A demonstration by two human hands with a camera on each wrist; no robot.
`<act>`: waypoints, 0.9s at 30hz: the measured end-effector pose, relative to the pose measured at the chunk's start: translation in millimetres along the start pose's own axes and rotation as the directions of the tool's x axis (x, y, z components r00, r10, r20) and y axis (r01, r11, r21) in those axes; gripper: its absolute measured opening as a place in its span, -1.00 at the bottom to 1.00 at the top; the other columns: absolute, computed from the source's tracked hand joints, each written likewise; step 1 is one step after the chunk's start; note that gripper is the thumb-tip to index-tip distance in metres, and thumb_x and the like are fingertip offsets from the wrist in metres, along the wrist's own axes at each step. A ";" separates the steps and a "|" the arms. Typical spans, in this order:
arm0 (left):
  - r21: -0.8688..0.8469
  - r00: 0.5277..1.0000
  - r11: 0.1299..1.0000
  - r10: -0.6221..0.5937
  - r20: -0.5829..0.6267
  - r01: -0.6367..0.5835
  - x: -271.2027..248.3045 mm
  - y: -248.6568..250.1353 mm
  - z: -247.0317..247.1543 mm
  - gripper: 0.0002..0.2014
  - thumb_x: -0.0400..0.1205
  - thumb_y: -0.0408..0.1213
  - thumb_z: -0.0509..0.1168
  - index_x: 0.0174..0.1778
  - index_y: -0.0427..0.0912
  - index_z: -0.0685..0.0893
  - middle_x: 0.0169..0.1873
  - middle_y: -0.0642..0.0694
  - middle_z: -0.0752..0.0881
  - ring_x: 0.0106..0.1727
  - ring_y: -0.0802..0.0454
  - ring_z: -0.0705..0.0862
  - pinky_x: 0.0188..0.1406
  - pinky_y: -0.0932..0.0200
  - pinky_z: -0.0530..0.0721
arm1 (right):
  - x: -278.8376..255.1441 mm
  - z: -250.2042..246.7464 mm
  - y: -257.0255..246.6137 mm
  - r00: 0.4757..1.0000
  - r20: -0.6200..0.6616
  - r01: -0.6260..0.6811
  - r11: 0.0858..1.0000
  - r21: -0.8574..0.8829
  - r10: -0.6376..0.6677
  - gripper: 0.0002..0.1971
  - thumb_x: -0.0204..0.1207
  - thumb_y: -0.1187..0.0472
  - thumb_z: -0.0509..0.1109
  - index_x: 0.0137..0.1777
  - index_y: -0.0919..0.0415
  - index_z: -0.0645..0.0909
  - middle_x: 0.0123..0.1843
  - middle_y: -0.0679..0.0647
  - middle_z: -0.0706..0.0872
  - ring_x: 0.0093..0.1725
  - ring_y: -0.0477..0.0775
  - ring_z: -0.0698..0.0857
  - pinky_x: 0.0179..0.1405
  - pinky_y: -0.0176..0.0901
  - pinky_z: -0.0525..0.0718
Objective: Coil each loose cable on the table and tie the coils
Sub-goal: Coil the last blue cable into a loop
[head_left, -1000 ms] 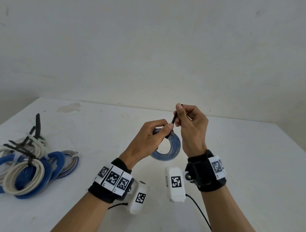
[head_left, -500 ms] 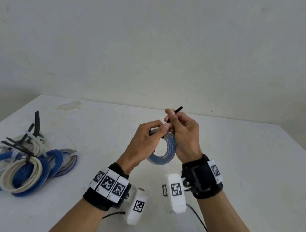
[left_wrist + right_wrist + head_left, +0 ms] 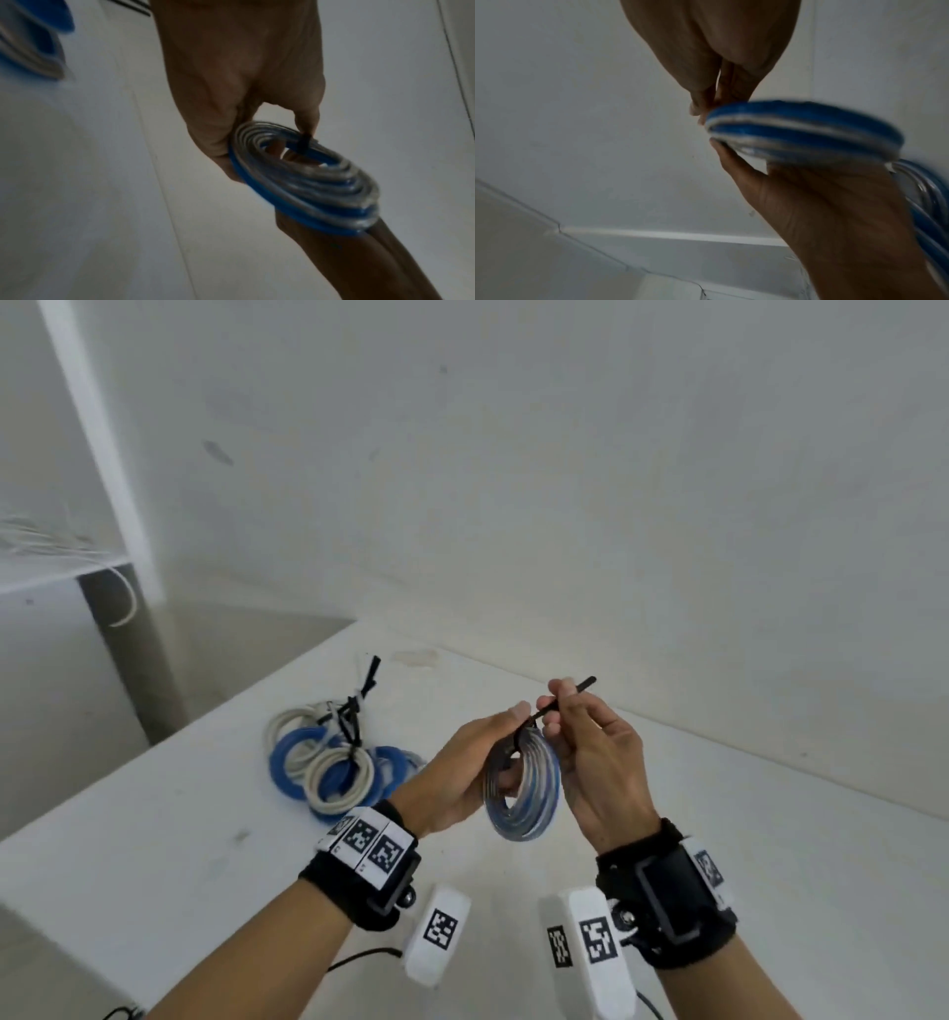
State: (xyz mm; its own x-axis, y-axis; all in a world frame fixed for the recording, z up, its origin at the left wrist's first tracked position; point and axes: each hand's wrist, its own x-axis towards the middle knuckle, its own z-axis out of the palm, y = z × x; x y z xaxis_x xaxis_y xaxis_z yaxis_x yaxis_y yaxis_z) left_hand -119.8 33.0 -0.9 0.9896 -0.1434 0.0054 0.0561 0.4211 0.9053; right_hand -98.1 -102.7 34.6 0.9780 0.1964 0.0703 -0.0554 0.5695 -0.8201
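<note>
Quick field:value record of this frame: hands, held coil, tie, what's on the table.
left hand: grips the blue-and-clear coil
right hand: pinches the black tie
blue-and-clear coil: held above the table, upright in the head view
black tie: wrapped over the coil's top, free end sticking up to the right
finished coils: blue and white, piled on the table, with black ties

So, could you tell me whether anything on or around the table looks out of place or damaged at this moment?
Nothing stands out. The left hand holds the blue-and-clear coil above the white table, and the right hand pinches the black tie wrapped round it. The tied coils lie piled at the left, overlapping but intact.
</note>
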 end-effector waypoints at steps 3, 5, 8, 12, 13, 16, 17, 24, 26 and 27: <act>0.102 0.997 0.995 0.001 -0.080 0.007 -17.1 13.4 -13.1 -0.22 0.49 0.38 0.33 0.30 -0.30 0.66 0.11 -0.27 0.78 0.10 -0.20 0.79 0.21 -0.21 0.75 | -9.7 23.6 -5.0 0.983 0.066 0.181 0.949 -0.259 -0.169 -0.80 0.59 0.27 0.51 -0.19 0.38 0.67 -0.29 0.26 0.76 -0.44 0.01 0.67 -0.28 -0.24 0.75; 0.243 0.999 0.970 -0.005 -0.042 0.015 -33.3 21.6 -20.2 -0.26 0.64 0.36 0.12 0.41 -0.22 0.66 0.27 -0.25 0.76 0.30 -0.20 0.75 0.34 -0.20 0.71 | -10.2 37.5 -5.7 0.963 0.098 0.266 0.849 -0.456 -0.249 -0.75 0.51 0.23 0.61 -0.24 0.40 0.68 -0.35 0.27 0.78 -0.47 0.05 0.70 -0.34 -0.18 0.76; 0.277 0.997 0.959 -0.037 -0.060 0.052 -60.0 30.4 -31.0 -0.42 0.73 0.19 0.17 0.34 -0.26 0.70 0.17 -0.25 0.82 0.20 -0.26 0.80 0.22 -0.17 0.76 | -4.2 51.4 1.3 0.959 0.132 0.277 0.742 -0.611 -0.250 -0.70 0.46 0.18 0.67 -0.23 0.41 0.70 -0.43 0.24 0.76 -0.51 0.01 0.70 -0.42 -0.22 0.74; 0.395 0.978 0.918 0.063 -0.201 0.022 -85.9 33.2 -47.6 -0.69 0.65 -0.16 0.46 0.22 -0.27 0.72 0.03 -0.27 0.84 0.00 -0.23 0.86 0.09 -0.19 0.83 | 5.1 61.0 15.0 0.970 0.113 0.231 0.680 -0.696 -0.214 -0.71 0.46 0.16 0.68 -0.24 0.37 0.70 -0.49 0.16 0.74 -0.58 -0.03 0.65 -0.48 -0.27 0.69; 0.427 0.970 0.904 0.088 -0.227 0.018 -89.1 31.9 -52.5 -0.70 0.60 -0.20 0.52 0.19 -0.25 0.73 0.01 -0.25 0.84 -0.02 -0.19 0.87 0.07 -0.17 0.84 | 6.7 63.8 18.7 0.972 0.115 0.224 0.674 -0.704 -0.203 -0.71 0.46 0.16 0.68 -0.26 0.35 0.70 -0.49 0.15 0.74 -0.59 -0.04 0.65 -0.49 -0.28 0.67; 0.527 0.937 0.849 0.154 -0.313 0.036 -93.0 32.0 -60.5 -0.60 0.47 -0.11 0.64 0.15 -0.17 0.74 -0.01 -0.11 0.82 -0.02 -0.05 0.86 -0.05 -0.02 0.86 | 8.8 72.5 28.1 0.973 0.115 0.221 0.658 -0.720 -0.201 -0.72 0.46 0.18 0.68 -0.26 0.35 0.69 -0.50 0.15 0.73 -0.61 -0.08 0.63 -0.51 -0.32 0.65; 0.571 0.922 0.820 0.190 -0.336 0.038 -91.5 31.3 -63.1 -0.59 0.46 -0.10 0.65 0.15 -0.15 0.74 0.00 -0.08 0.81 -0.03 -0.03 0.85 -0.08 -0.01 0.86 | 9.0 74.7 29.8 0.973 0.113 0.219 0.660 -0.719 -0.200 -0.72 0.46 0.18 0.67 -0.24 0.37 0.70 -0.50 0.15 0.73 -0.61 -0.08 0.63 -0.51 -0.32 0.66; 0.522 0.895 0.853 0.225 -0.386 0.011 -86.0 31.0 -89.4 -0.81 0.60 -0.37 0.51 0.10 -0.28 0.74 -0.06 -0.29 0.85 -0.08 -0.18 0.87 -0.08 -0.15 0.87 | 12.0 64.5 38.6 0.980 0.138 0.195 0.580 -0.791 -0.143 -0.64 0.36 0.01 0.73 -0.16 0.30 0.74 -0.35 0.14 0.81 -0.48 -0.02 0.70 -0.35 -0.09 0.77; 0.450 0.889 0.893 0.195 -0.414 0.014 -87.5 29.4 -96.6 -0.78 0.61 -0.41 0.50 0.14 -0.38 0.72 -0.08 -0.33 0.85 -0.09 -0.20 0.88 -0.09 -0.13 0.87 | 14.7 52.0 44.9 0.984 0.157 0.175 0.388 -0.905 -0.078 -0.61 0.32 -0.11 0.73 -0.09 0.17 0.74 -0.24 0.06 0.84 -0.32 -0.03 0.75 -0.24 -0.09 0.76; 0.426 0.882 0.904 0.183 -0.434 0.022 -87.7 27.7 -100.4 -0.75 0.61 -0.42 0.49 0.17 -0.42 0.70 -0.08 -0.35 0.85 -0.10 -0.20 0.88 -0.11 -0.11 0.87 | 15.7 46.2 49.7 0.988 0.153 0.145 0.321 -0.936 0.000 -0.63 0.35 -0.11 0.71 -0.05 0.12 0.75 -0.20 0.06 0.84 -0.24 0.01 0.79 -0.16 -0.05 0.79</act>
State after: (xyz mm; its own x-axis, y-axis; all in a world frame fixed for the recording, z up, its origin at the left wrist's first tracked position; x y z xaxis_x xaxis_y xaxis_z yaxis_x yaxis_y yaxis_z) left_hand -191.7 147.2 -19.0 0.9407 0.3390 -0.0137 0.0161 -0.0043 0.9999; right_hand -94.8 -34.5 21.2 0.9356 0.3162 0.1568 0.3125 -0.5360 -0.7842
